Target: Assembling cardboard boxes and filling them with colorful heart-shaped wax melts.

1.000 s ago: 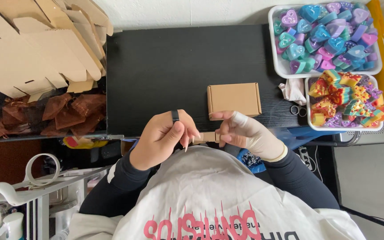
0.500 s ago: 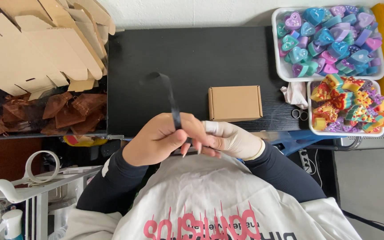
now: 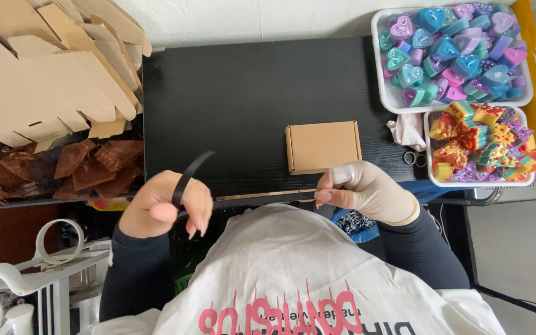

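Two hands, left hand (image 3: 162, 208) and right hand (image 3: 367, 189), clamped on taut black ribbon (image 3: 255, 200)

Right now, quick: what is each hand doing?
Left hand: closed on one end of a black ribbon.
Right hand, in a pale glove: pinching the ribbon's other end.

Left hand (image 3: 165, 208): my bare left hand is curled into a loose fist, fingers folded down, pinching tight, just off the tabletop's near edge.
Right hand (image 3: 367, 192): half-covered by a pale glove, fingertips bare, thumb and fingers pinched together at that same near edge.
Wrists: both level, hands well apart.
Arms: dark sleeves, elbows bent, drawn close to my chest.
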